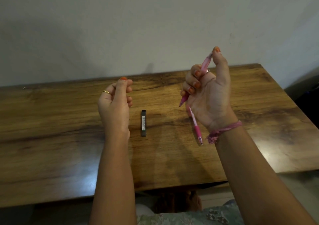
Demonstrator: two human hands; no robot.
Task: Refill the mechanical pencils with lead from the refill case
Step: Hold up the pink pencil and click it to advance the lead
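My right hand [209, 93] grips a pink mechanical pencil [205, 63] above the table, tip pointing down-left, with my thumb pressed on its top end. A second pink mechanical pencil [196, 127] lies on the wooden table [69, 121] below that hand, tip toward me. The dark lead refill case [143, 123] lies flat in the middle of the table between my hands. My left hand [115, 102] is raised left of the case, thumb and forefinger pressed together; whether they pinch something is too small to tell.
A pale wall stands right behind the table's far edge. The table's front edge is near my lap, and its right edge drops off by a dark object [309, 95] on the floor. A pink thread band [222, 130] circles my right wrist.
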